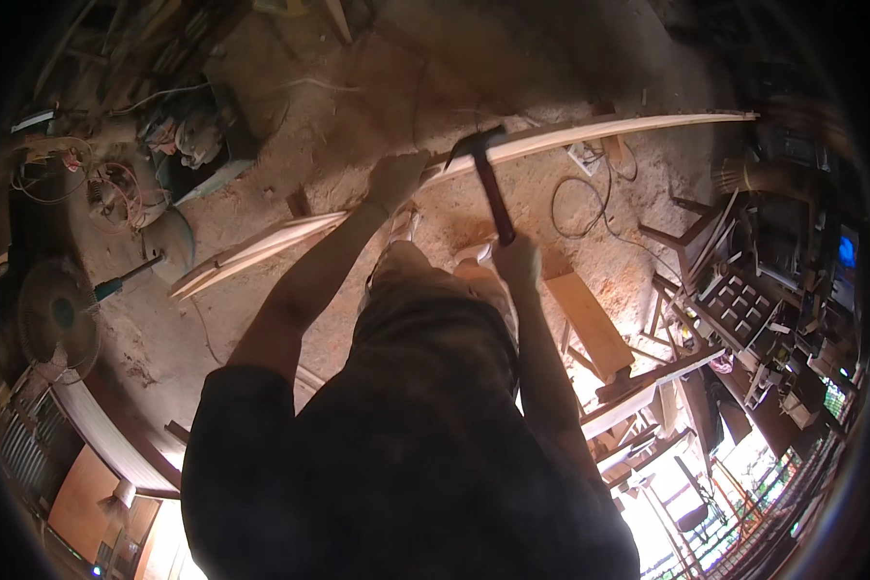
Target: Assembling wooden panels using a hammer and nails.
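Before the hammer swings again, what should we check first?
1. Left hand gripping the long pale curved wooden plank: ok.
2. Right hand closed around the dark-handled claw hammer: ok.
3. Hammer head meeting the plank: ok.
4. Left fingers away from the hammer head: not ok, they sit close.
5. Nail under the head: cannot tell.
6. Loose black cable on the dusty floor near the feet: not ok.

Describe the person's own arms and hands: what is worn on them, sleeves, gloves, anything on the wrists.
Both forearms are bare. The left hand and right hand wear no gloves. A dark short sleeve covers the left upper arm down to about the elbow; the right sleeve is hidden in shadow. No watch or wristband can be made out on either wrist.
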A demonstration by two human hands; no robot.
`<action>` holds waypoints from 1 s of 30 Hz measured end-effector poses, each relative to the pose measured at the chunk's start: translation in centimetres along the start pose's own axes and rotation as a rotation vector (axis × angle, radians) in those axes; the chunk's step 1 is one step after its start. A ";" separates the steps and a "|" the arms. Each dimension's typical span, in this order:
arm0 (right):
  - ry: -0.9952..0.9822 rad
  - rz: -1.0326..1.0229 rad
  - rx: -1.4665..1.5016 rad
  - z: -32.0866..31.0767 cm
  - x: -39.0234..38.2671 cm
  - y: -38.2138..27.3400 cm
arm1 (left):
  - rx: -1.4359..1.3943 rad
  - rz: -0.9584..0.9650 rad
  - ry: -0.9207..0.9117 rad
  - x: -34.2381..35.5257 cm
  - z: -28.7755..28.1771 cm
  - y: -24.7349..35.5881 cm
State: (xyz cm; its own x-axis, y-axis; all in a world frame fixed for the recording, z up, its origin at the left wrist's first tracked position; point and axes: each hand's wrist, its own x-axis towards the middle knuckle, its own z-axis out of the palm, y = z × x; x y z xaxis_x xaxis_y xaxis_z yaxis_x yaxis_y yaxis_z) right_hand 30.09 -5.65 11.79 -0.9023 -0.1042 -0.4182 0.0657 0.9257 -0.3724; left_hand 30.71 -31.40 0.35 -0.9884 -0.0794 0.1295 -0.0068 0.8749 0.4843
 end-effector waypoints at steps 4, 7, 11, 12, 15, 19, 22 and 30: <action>0.142 -0.017 0.188 -2.7 0.4 -0.4 | -0.016 -0.045 -0.128 0.4 -0.3 0.2; 0.266 -0.042 0.367 -2.4 -0.6 -0.9 | 0.039 -0.118 -0.269 0.9 -0.6 0.3; 0.118 0.036 0.158 1.0 0.0 0.4 | 0.049 -0.061 -0.217 0.9 -0.6 0.2; 0.045 0.107 0.025 1.8 0.6 1.1 | 0.038 -0.024 -0.125 0.9 -0.5 0.2; -0.029 0.059 0.023 2.8 0.9 3.2 | 0.031 -0.004 -0.078 0.5 -0.5 0.2; -0.059 0.060 0.157 3.1 -1.5 4.9 | 0.053 0.002 -0.108 0.5 -0.6 0.0; -0.102 0.118 0.324 3.5 -5.2 6.6 | 0.010 -0.034 -0.228 1.1 -0.6 -0.5; -0.147 0.293 0.392 6.6 -10.6 13.2 | -0.277 0.142 -0.321 7.8 1.5 1.8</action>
State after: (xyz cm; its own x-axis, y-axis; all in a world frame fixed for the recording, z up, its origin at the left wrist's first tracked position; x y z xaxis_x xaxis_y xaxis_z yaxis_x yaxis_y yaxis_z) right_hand 43.29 5.24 5.86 -0.7545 0.0626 -0.6533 0.4870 0.7207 -0.4933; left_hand 22.77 -29.75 0.93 -0.9741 0.2223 -0.0423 0.1298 0.7018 0.7004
